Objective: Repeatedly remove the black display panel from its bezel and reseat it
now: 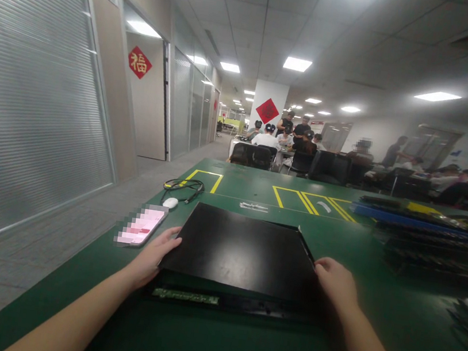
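A glossy black flat panel [241, 249], which looks like a display screen, is held between my two hands above the green table. My left hand [161, 249] is closed on its left edge, thumb on top. My right hand [336, 278] pinches the right edge, with the fingertips partly hidden behind it. Under the panel lies a dark frame [259, 306], its near strip showing below the panel's front edge. A green circuit board [185, 296] runs along the left part of that strip. Whether the panel touches the frame at the back I cannot tell.
Left of the panel lie a phone [143, 225] with a pink screen, a white oval object [170, 203] and a coiled black cable [191, 188]. Blurred stacks of dark panels [437, 245] stand at the right. Yellow tape outlines [315, 203] mark the green table [214, 347]; several people sit beyond.
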A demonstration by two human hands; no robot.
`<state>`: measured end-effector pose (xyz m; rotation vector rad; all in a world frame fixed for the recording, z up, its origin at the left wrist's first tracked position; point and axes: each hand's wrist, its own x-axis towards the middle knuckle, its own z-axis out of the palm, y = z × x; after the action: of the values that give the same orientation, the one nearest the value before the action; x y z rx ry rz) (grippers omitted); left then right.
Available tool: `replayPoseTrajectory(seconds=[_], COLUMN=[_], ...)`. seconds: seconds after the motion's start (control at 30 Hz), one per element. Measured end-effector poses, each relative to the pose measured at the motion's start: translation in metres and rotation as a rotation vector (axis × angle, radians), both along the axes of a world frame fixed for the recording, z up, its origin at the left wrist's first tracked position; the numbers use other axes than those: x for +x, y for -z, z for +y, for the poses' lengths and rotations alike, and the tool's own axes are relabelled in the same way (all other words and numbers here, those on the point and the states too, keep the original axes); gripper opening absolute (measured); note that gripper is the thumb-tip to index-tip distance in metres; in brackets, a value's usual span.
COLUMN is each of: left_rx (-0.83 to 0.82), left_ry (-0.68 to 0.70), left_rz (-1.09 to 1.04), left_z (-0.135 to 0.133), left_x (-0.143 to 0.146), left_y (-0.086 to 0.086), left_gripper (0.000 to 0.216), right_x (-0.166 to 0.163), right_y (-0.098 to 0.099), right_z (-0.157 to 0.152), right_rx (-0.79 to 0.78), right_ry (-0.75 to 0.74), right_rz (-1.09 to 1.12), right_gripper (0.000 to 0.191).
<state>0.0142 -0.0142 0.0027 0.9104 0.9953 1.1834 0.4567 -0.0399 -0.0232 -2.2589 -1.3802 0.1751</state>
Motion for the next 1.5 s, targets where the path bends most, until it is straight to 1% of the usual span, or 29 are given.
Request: replayPoseTrajectory(seconds=[0.23,0.5,0.67,0.9,1.07,1.37,1.5], left_rx=[-0.007,0.024,0.020,0.015,0.023,0.018,0.019], left_ry=[-0.004,0.009,0.027,0.032,0.030,0.028,0.026], left_rz=[0.048,0.033,0.010,-0.007,-0.009,0.013,0.021], left_z=[-0.0018,0.0008,0.0002,-0.0003,-0.0009,-0.0020,-0.0018], left_x=[0.0012,0.0005,0.0011,0.0005,0.0014,0.0011,0.0020], left_y=[-0.0032,0.0001,-0.0004,-0.0004,-0.0013,-0.0027,-0.0035], left_gripper=[0.061,0.059,0.063,0.074,0.075,0.076,0.076], right_x=[0.0000,0.0000,0.0008,0.0001,-0.0004,0.0017,0.0032], right_y=[-0.0017,-0.0014,-0.0007,-0.0010,-0.0011,0.0021,0.0037], right_z=[-0.0002,0.0000,0.0005,0.0006,0.0006,0.0008,0.0014], right_rx=[0.001,-0.013,-0.020,-0.034,-0.035,0.029,0.038], right_ry=[0.005,0.013,0.013,0.017,0.016,0.013,0.012], right_rz=[-0.012,-0.017,-0.036,-0.049,-0.049,-0.032,-0.020], right_gripper=[0.028,0.030,0.031,0.032,0.031,0.027,0.028])
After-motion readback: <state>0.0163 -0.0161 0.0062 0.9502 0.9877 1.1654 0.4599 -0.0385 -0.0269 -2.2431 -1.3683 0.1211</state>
